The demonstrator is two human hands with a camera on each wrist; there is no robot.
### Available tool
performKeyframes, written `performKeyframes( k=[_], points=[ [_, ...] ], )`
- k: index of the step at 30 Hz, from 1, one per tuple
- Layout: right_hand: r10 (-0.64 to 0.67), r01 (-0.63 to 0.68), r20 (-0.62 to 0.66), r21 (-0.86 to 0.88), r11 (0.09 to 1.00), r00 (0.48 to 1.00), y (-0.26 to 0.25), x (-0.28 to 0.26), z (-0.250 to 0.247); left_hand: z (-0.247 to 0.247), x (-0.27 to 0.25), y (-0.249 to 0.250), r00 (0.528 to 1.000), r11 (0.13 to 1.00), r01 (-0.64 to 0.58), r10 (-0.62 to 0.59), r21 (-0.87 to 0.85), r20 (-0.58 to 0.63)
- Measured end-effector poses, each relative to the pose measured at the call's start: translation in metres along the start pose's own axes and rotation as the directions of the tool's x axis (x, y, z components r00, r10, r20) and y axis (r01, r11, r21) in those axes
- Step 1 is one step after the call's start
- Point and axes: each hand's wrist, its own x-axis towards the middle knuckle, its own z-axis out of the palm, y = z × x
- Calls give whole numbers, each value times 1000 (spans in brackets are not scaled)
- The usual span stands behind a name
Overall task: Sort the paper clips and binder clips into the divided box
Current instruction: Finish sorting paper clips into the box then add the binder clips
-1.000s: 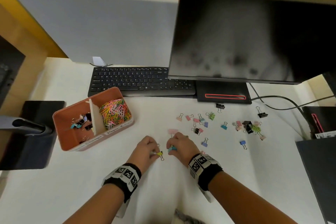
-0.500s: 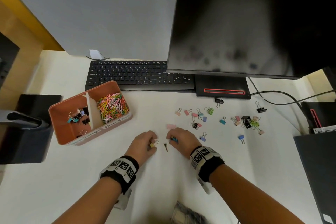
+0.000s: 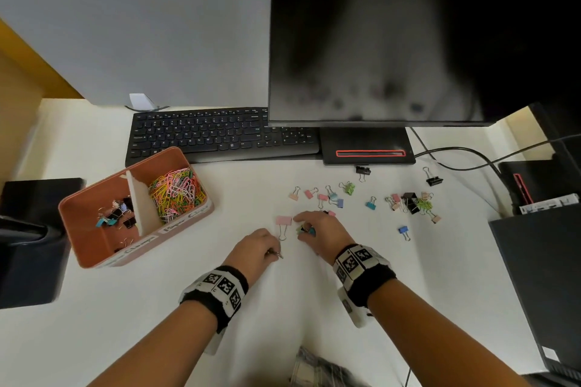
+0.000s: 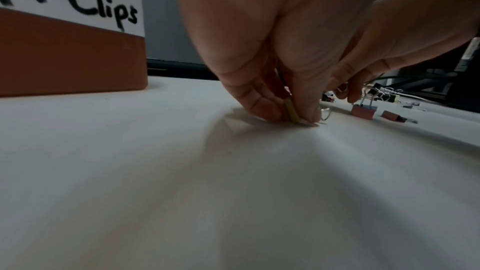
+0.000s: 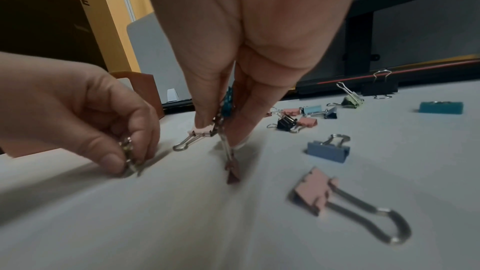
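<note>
My left hand [image 3: 274, 253] pinches a small yellow binder clip [image 4: 292, 113] against the white desk, fingertips down. Just right of it, my right hand [image 3: 303, 229] pinches a teal binder clip [image 5: 228, 100], and a small brownish clip [image 5: 232, 171] hangs below it and touches the desk. A pink binder clip [image 3: 283, 220] lies between the two hands. The orange divided box [image 3: 94, 248] stands to the left. Its right compartment holds coloured paper clips [image 3: 176, 192], its left one several binder clips [image 3: 116, 214]. More loose binder clips [image 3: 345, 195] are scattered right of my hands.
A black keyboard [image 3: 220, 135] and the monitor base [image 3: 367, 148] lie behind the clips, under a large monitor [image 3: 424, 41]. A cable [image 3: 471, 160] runs to black equipment [image 3: 540, 276] at the right edge. A black stand [image 3: 31, 242] sits left of the box.
Both hands have stayed close together in front of me. The left hand has lowered its yellow clip onto the desk. The right hand has shifted slightly forward, beside the pink clip.
</note>
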Motion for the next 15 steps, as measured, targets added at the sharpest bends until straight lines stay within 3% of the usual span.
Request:
performKeyframes(
  k=[4, 10, 15],
  points=[
    [-16, 16, -16, -33, 999, 1000, 4, -3, 1, -12, 13, 12, 988, 999, 40, -42, -16, -147],
    [-25, 24, -35, -23, 999, 999, 6, -7, -4, -20, 53, 27, 991, 982, 128, -132, 138, 17],
    [-34, 34, -35, -8, 999, 999, 5, -6, -6, -15, 52, 17, 991, 959, 123, -107, 257, -78]
  ],
)
